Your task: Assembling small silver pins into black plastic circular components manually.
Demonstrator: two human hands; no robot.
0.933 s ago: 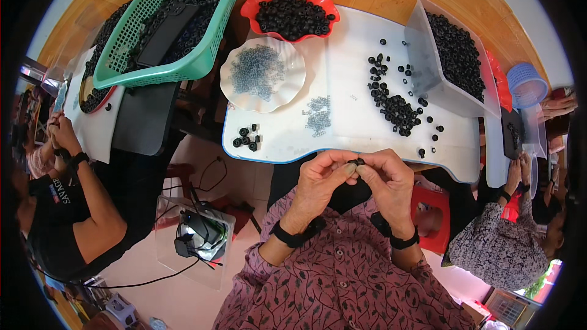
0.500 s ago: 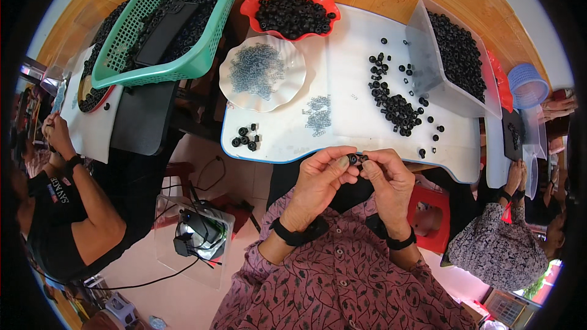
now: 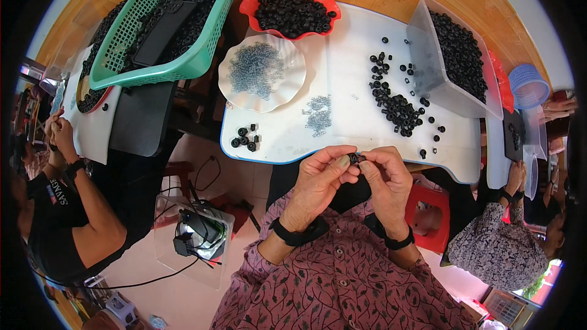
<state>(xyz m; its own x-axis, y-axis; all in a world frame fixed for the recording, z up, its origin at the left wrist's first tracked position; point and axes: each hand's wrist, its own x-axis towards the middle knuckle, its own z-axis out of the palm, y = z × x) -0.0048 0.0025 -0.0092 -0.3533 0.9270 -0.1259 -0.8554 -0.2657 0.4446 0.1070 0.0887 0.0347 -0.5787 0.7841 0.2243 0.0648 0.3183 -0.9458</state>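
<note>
By the worktop's (image 3: 278, 140) near edge, left hand (image 3: 321, 177) and right hand (image 3: 390, 177) are pinching a small black part (image 3: 353, 158) between thumbs and fingertips, apparently steadying it from both sides. Loose black pieces (image 3: 400, 116) are lying toward the right edge, seemingly for easy reach.

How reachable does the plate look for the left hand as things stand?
Probably yes: the flat table leads from the left hand to the uncovered plate. That hand is occupied, though, pinching a black part together with the right hand.
</note>
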